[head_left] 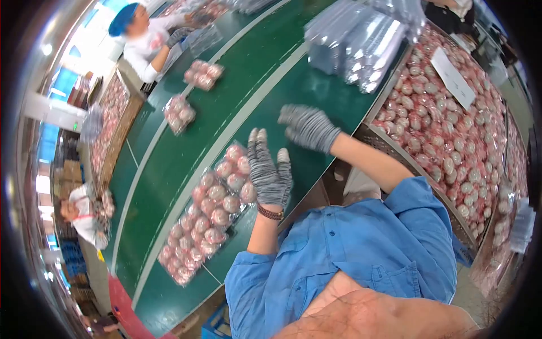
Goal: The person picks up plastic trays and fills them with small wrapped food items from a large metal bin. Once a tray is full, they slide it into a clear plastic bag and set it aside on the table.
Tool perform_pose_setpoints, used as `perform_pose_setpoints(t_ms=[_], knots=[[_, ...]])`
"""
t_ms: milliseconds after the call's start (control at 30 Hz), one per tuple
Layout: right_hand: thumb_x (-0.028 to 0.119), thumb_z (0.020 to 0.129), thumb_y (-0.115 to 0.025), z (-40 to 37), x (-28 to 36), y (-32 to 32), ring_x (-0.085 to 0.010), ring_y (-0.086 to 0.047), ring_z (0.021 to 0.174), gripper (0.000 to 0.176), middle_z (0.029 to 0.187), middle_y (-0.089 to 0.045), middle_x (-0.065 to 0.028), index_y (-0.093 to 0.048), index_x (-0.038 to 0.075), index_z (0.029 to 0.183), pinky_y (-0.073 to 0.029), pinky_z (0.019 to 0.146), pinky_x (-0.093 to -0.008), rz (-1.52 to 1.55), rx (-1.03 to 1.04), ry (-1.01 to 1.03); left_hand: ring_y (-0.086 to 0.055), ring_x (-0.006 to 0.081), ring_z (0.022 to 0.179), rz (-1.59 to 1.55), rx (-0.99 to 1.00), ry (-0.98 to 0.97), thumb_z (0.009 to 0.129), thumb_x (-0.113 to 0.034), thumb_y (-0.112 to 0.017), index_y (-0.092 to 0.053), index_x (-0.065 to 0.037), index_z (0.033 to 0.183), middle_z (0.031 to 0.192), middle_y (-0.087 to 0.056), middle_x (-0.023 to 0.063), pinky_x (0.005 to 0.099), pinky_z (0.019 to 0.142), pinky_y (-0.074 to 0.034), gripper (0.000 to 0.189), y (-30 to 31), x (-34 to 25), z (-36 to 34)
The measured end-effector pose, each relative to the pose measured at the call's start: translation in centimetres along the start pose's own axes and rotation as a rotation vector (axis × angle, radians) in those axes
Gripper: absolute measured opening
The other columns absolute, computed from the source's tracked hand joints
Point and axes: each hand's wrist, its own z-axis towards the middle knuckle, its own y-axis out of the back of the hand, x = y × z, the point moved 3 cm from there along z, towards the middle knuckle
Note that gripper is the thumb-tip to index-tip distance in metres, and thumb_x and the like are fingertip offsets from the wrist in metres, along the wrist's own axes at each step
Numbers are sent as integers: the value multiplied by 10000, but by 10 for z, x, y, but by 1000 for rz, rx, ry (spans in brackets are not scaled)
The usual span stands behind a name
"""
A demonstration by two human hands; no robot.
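Note:
My left hand, in a grey knit glove, is open with its fingers stretched out. It lies over the upper end of a group of clear plastic packs holding round, white-and-red wrapped balls, and partly hides the pack there. My right hand, gloved the same way and a little blurred, is held above the green work surface. Its thumb and fingers are apart, and I see nothing between them. Beyond it lies a pile of clear plastic packaging.
A large metal-edged bin of loose wrapped balls stands at my right, with a white card on top. Two packs sit on the green conveyor belt. Across it, a person in a blue cap handles plastic; another person is farther left.

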Motion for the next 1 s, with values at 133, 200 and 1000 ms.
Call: perform_pose_setpoints(t_ms=[133, 200, 1000], knots=[[228, 815, -548, -9, -112, 79, -331, -553, 1072, 432, 1208, -566, -169, -550, 40, 1204, -398, 985, -459, -713, -518, -177, -455, 351, 1245, -44, 170, -238, 864, -178, -587, -420, -20, 1356, 1368, -446, 197, 426, 1048, -375, 543, -37, -36, 44], [237, 834, -545, -23, -151, 112, -294, -490, 1204, 535, 1323, -503, -159, -474, 32, 1323, -367, 1039, -428, -785, -442, -367, -465, 346, 1235, -65, 212, -334, 859, -196, -593, -417, -35, 1361, 1366, -451, 188, 426, 1042, -383, 555, -64, -55, 71], [278, 855, -575, -86, -190, 149, -269, -521, 1196, 270, 1297, -553, -68, -630, 153, 1087, -436, 1001, -387, -572, -564, 74, -559, 304, 1062, 315, 314, -349, 798, -130, -595, -675, -96, 904, 1258, -576, 106, 410, 931, -422, 137, -129, -2, 30]])
